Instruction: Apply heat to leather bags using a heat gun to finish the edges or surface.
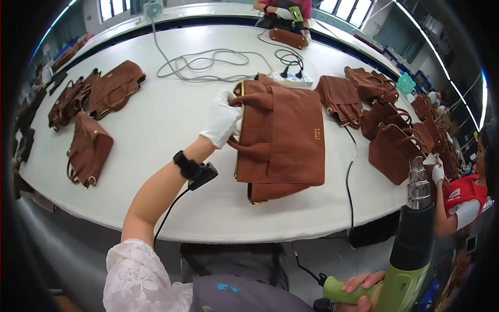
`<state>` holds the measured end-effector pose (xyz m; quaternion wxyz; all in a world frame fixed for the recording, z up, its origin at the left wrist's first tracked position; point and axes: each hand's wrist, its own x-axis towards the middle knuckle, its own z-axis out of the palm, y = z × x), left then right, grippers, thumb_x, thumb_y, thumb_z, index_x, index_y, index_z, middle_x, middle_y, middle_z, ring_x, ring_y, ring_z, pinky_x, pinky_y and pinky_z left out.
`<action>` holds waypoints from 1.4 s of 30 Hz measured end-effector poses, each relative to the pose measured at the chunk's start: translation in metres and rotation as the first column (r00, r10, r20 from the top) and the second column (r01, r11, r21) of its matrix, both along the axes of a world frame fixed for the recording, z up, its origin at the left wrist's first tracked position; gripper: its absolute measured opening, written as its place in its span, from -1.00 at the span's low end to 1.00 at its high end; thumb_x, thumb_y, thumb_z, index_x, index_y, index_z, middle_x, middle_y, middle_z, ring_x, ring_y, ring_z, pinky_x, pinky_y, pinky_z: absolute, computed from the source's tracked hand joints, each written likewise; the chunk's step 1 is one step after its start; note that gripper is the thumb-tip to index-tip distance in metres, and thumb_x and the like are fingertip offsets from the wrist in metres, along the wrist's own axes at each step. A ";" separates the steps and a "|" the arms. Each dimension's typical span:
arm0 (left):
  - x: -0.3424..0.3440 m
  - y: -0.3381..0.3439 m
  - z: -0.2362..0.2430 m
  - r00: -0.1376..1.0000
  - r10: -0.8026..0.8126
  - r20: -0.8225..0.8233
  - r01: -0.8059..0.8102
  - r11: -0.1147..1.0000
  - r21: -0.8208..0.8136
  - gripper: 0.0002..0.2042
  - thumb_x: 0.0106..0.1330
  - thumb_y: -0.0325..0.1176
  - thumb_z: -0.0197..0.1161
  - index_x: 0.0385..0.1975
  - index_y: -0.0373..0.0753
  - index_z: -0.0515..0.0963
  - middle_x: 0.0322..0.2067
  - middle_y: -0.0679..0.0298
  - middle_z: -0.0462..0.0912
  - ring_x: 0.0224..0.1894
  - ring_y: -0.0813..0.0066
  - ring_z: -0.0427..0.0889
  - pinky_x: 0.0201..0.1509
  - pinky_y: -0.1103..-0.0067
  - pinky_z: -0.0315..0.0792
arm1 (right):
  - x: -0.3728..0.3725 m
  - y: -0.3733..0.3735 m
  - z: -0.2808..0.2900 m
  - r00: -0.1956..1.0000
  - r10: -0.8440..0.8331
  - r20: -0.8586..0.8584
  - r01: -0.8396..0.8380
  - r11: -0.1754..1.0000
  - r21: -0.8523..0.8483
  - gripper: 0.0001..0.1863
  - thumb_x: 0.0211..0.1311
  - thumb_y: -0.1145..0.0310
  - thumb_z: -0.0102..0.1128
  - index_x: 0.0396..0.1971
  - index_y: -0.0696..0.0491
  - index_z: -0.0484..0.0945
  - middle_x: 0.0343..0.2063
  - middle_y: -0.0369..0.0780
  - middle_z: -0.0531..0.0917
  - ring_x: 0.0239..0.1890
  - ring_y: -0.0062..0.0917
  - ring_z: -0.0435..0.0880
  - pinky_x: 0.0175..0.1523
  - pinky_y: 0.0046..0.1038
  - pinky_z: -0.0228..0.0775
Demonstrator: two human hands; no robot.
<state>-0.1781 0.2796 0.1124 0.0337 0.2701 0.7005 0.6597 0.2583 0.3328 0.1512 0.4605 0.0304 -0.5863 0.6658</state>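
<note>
A brown leather handbag (299, 135) lies on its side on the white table, its handles and zipped opening facing left. My left hand (222, 118), in a white glove, is closed at the bag's open edge beside the upper handle; some fingertips are hidden by the bag. At the lower right, my right hand (364, 286) wraps its fingers round the green grip of a heat gun (410, 249). The gun's metal nozzle points upward, apart from the handbag. A black band with a small box is strapped to my left wrist.
More brown handbags (117, 86) lie at the left, and several others (392, 151) stand at the right. A white power strip (293, 79) and a coiled grey cable (208, 65) are behind. Co-workers stand at the far side and right; a black cord hangs over the table's edge.
</note>
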 end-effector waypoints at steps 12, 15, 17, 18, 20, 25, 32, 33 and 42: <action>0.093 -0.197 0.008 0.347 -0.379 -0.858 -0.518 0.684 -0.513 -0.83 0.00 -0.43 0.14 -0.37 -0.12 0.41 -0.69 0.37 0.31 -0.65 0.44 0.39 -0.58 0.52 0.27 | -0.060 -0.012 0.007 0.956 0.279 -0.086 -0.276 0.960 0.043 -0.63 0.04 0.52 0.07 -0.14 0.27 0.24 -0.31 -0.08 0.38 -0.40 -0.35 0.44 -0.28 -0.42 0.37; 0.135 -0.214 -0.053 0.633 -0.518 -0.575 -0.355 0.466 -0.811 -0.64 0.00 -0.49 0.06 -0.12 -0.12 0.42 -0.64 0.32 0.28 -0.53 0.38 0.41 -0.41 0.46 0.28 | -0.057 -0.008 -0.004 1.000 0.017 0.010 -0.018 0.994 0.104 -0.45 0.00 0.46 0.04 -0.04 0.34 0.04 -0.35 -0.10 0.29 -0.60 -0.49 0.41 -0.60 -0.57 0.40; 0.158 -0.220 -0.061 0.767 -0.320 -0.556 -0.384 0.465 -0.797 -0.55 -0.07 -0.54 0.13 -0.08 -0.16 0.40 -0.50 0.26 0.36 -0.35 0.29 0.41 -0.17 0.40 0.29 | -0.048 0.005 -0.003 0.996 0.029 0.087 -0.037 0.995 0.094 -0.47 -0.01 0.48 0.04 -0.06 0.35 0.06 -0.36 -0.06 0.30 -0.62 -0.46 0.43 -0.60 -0.57 0.40; 0.167 -0.225 -0.068 0.775 -0.329 -0.539 -0.373 0.451 -0.811 -0.55 -0.07 -0.54 0.13 -0.08 -0.16 0.40 -0.50 0.26 0.36 -0.35 0.29 0.41 -0.17 0.40 0.29 | -0.048 0.013 -0.004 0.977 0.094 0.191 -0.116 0.988 0.103 -0.48 0.00 0.47 0.04 -0.06 0.36 0.07 -0.36 -0.05 0.31 -0.62 -0.45 0.44 -0.60 -0.55 0.41; 0.182 -0.232 -0.077 0.762 0.018 -0.647 -0.490 0.670 -0.558 -0.49 -0.11 -0.53 0.24 -0.04 -0.20 0.37 -0.31 0.19 0.43 -0.18 0.20 0.38 0.04 0.33 0.22 | -0.052 0.017 -0.014 0.948 0.192 0.255 -0.198 0.980 0.001 -0.47 -0.01 0.48 0.05 -0.06 0.39 0.09 -0.37 -0.04 0.34 -0.58 -0.40 0.50 -0.59 -0.51 0.44; 0.190 -0.232 -0.087 0.782 0.112 -0.614 -0.516 0.669 -0.535 -0.48 -0.06 -0.43 0.36 -0.03 -0.22 0.37 -0.15 0.21 0.44 -0.04 0.16 0.34 0.16 0.31 0.17 | -0.067 0.027 -0.010 0.845 0.385 0.371 -0.266 0.905 -0.332 -0.35 -0.09 0.44 0.16 0.00 0.40 0.11 -0.40 -0.07 0.38 -0.60 -0.41 0.50 -0.58 -0.51 0.44; 0.188 -0.224 -0.107 0.664 0.242 -0.708 -0.658 0.639 -0.398 -0.53 -0.11 -0.49 0.37 -0.12 -0.19 0.40 -0.27 0.27 0.45 -0.17 0.27 0.40 0.12 0.33 0.21 | -0.080 0.074 0.002 0.599 0.447 0.664 -0.414 0.883 -0.221 -0.37 -0.17 0.34 0.28 -0.05 0.32 0.32 -0.41 -0.08 0.47 -0.62 -0.46 0.48 -0.57 -0.57 0.38; 0.187 -0.222 -0.107 0.646 0.270 -0.714 -0.681 0.627 -0.378 -0.54 -0.12 -0.49 0.38 -0.14 -0.19 0.41 -0.29 0.28 0.45 -0.20 0.28 0.42 0.11 0.33 0.22 | -0.086 0.080 0.005 0.496 0.464 0.734 -0.473 0.853 -0.220 -0.38 -0.17 0.33 0.29 -0.06 0.29 0.34 -0.41 -0.09 0.48 -0.62 -0.47 0.48 -0.57 -0.57 0.37; 0.192 -0.204 -0.105 0.563 0.454 -0.691 -0.791 0.537 -0.292 -0.64 -0.14 -0.51 0.36 -0.27 -0.19 0.47 -0.35 0.25 0.48 -0.20 0.23 0.41 0.07 0.32 0.26 | -0.129 0.093 -0.029 0.536 0.368 0.760 -0.433 0.892 -0.126 -0.52 -0.03 0.31 0.30 -0.10 0.19 0.39 -0.54 -0.23 0.50 -0.55 -0.58 0.47 -0.47 -0.60 0.33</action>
